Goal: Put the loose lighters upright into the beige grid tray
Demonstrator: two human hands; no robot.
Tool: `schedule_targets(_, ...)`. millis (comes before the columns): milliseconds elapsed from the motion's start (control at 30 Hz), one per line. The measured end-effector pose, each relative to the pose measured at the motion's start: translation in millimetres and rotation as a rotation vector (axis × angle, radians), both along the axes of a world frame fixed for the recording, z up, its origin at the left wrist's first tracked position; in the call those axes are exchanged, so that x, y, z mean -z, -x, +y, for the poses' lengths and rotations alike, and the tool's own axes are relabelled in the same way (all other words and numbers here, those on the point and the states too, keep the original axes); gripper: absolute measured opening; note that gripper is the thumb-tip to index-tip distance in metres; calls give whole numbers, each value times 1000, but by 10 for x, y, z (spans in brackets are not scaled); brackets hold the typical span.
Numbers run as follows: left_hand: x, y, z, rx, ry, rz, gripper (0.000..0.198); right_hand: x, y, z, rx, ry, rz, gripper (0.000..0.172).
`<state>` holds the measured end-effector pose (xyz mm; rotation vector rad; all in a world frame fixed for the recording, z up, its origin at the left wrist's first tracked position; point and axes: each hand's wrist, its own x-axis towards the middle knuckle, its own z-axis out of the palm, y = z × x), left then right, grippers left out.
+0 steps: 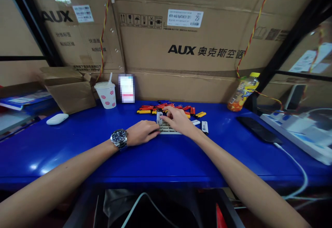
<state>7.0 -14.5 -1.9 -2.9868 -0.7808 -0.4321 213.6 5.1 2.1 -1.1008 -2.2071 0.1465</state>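
A white lighter (159,118) stands upright at the back left of a pale grid tray (169,133). The thumb and fingers of my right hand (178,119) pinch this lighter from the right. My left hand (142,131), with a watch on the wrist, grips the tray's left edge. Behind the tray lies a loose pile of red lighters (146,107), with a yellow lighter (144,111) at its left end. Another yellow lighter (200,115) and a white lighter (204,127) lie to the right of my right hand. My hands hide part of the tray.
A paper cup (106,94) with a straw, a lit phone (126,89) and a brown bag (68,89) stand at the back left. On the right are a drink bottle (243,92), a black phone (258,129) on a cable and a power strip (298,136). Cardboard boxes (207,72) form the back.
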Motion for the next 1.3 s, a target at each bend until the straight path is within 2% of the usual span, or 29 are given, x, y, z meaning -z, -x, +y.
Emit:
schedule_targets(133, 7, 8, -1, -18, 26, -7, 22, -18, -89, 62, 94, -45, 52, 29)
schedule_targets(267, 8, 12, -9, -32, 50, -9, 24, 50, -301, 211, 305, -72, -174, 30)
schedule_targets(400, 7, 12, -11, -34, 66, -8, 25, 164, -444, 337, 336, -21, -323, 26)
schedule_targets(533, 15, 15, -5, -36, 61, -9, 25, 228, -438, 412, 300, 19, -308, 26)
schedule_targets(667, 26, 18, -1, -25, 48, -17, 26, 241, -395, 413, 284, 60, -197, 14)
schedule_targets(767, 27, 20, -3, -25, 52, -26, 25, 211, -359, 349, 179, 73, -5, 7)
schedule_targets(867, 22, 20, -6, -29, 61, -26, 24, 144, -306, 259, 100, 62, 188, 14)
schedule_targets(967, 14, 20, -9, -37, 72, -15, 23, 76, -251, 180, 88, 8, 245, 23)
schedule_targets(1033, 11, 20, -10, -41, 73, -15, 23, 52, -230, 153, 73, 10, 266, 22)
schedule_targets(1133, 10, 20, -10, -42, 68, -17, 24, 56, -222, 155, 52, 94, 381, 19)
schedule_targets(1300, 19, 18, -8, -43, 66, -15, 24, 58, -182, 163, -11, 316, 793, 18)
